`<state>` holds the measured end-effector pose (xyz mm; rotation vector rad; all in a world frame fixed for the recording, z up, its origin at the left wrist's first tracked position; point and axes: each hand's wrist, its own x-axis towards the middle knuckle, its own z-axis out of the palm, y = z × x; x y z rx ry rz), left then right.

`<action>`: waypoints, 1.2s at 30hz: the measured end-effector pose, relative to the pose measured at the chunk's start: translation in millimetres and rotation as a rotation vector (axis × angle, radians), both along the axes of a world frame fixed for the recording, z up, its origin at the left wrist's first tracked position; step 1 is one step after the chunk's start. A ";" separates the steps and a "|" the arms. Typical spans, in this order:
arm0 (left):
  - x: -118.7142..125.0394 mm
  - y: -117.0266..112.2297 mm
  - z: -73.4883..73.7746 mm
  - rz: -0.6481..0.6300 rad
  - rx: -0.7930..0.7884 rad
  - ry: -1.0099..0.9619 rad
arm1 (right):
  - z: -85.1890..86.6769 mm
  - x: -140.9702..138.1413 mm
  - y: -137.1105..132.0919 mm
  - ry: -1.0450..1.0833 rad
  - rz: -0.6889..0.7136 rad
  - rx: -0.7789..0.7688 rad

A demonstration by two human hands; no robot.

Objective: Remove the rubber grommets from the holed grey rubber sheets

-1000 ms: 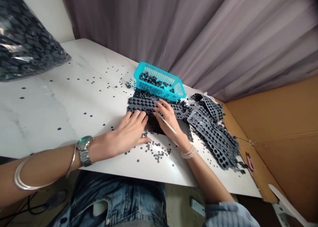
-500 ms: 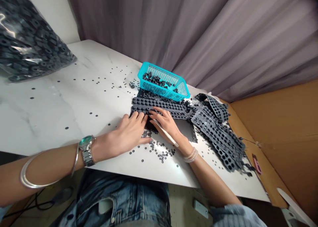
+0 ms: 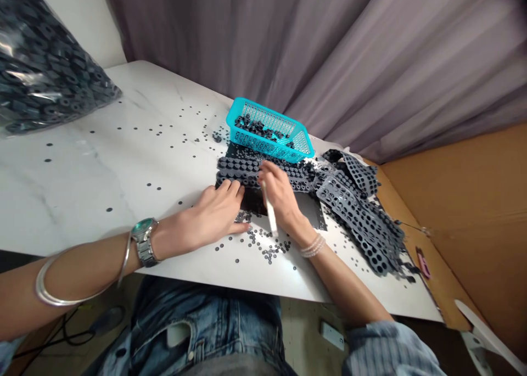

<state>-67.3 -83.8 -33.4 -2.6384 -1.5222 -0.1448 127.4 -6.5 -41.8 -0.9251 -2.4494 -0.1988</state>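
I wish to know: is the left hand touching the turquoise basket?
Apart. In the head view, dark studded strips lie between the left hand and the turquoise basket.

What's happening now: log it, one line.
left hand: at edge of studded strip | right hand: holding white stick | turquoise basket: beyond strip, dark pieces inside

The left hand (image 3: 214, 208) lies palm-down left of centre, thumb apart. The right hand (image 3: 281, 196) curls just right of centre.
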 end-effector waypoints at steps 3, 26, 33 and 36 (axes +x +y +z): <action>0.6 -1.0 -0.1 0.000 0.019 0.031 | 8.0 16.4 6.7 0.134 -0.138 0.053; 1.1 -21.0 3.9 0.032 0.226 0.149 | 3.9 7.1 -12.8 0.054 0.147 -0.168; 0.4 -19.0 1.5 0.034 0.203 0.118 | 2.2 1.2 -11.7 0.000 0.163 -0.160; 1.3 -18.8 -0.6 0.039 0.213 0.123 | 4.1 -2.7 -9.4 0.009 0.142 -0.136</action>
